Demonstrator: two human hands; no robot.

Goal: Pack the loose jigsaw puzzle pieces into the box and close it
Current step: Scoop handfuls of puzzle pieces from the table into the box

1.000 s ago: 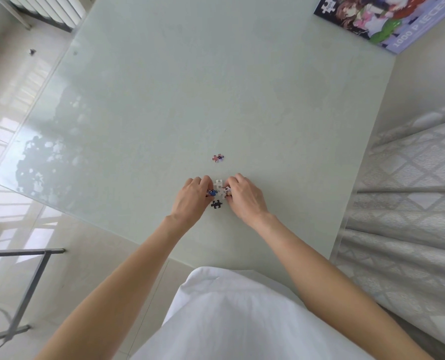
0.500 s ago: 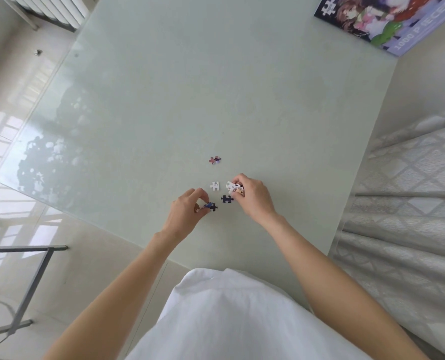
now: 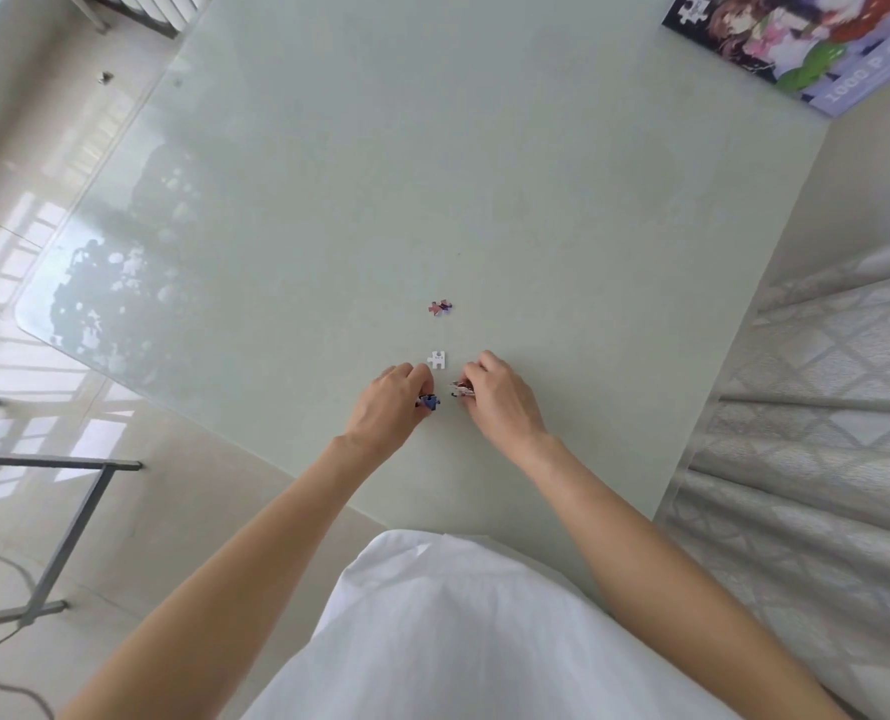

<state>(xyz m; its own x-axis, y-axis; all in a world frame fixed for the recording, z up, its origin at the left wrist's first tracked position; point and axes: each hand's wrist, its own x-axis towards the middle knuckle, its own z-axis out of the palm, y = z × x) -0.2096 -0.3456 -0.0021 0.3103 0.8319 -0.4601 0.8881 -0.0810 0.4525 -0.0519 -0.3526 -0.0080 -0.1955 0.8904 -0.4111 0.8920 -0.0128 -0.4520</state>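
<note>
Two hands, left hand (image 3: 388, 407) pinching a blue piece (image 3: 428, 402), right hand (image 3: 500, 400) a pale piece (image 3: 461, 389), gather strays just below the white piece (image 3: 437, 360), likely for boxing.

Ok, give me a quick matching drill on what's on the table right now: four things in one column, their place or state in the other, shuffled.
Things:
1. white piece
2. pink and purple piece
3. blue piece
4. box

Places:
A. far right corner of the table
B. pinched in the left hand
C. loose, just beyond both hands
D. loose, farther out toward the table's middle

Pairs: 1-C, 2-D, 3-B, 4-A
</note>
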